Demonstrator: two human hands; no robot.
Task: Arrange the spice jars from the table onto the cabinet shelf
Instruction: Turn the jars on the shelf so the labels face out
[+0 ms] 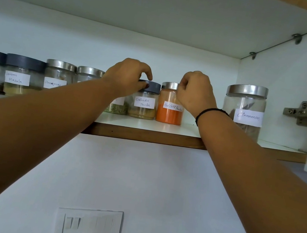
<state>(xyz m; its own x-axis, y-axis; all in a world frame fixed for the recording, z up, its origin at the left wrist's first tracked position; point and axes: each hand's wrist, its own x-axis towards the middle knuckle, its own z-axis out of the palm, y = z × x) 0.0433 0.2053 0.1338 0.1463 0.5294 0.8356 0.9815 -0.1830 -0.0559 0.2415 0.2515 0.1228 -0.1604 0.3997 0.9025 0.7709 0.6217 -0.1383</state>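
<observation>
Both arms reach up to the white cabinet shelf (pixel 147 124). My left hand (pixel 128 74) grips the dark lid of the coriander powder jar (pixel 143 107), which stands on the shelf. My right hand (pixel 196 91) holds the silver-lidded red chilli powder jar (pixel 169 110), standing right beside it and full of orange powder. A jar of green herbs (pixel 116 108) is half hidden behind my left wrist.
Further left stand a garam masala jar (pixel 21 78), a small cinnamon jar (pixel 58 78) and other jars. A large cinnamon jar (pixel 246 110) stands at the right, near the door hinge (pixel 304 113). An upper shelf (pixel 164 8) hangs above. A switch panel (pixel 89 226) is on the wall below.
</observation>
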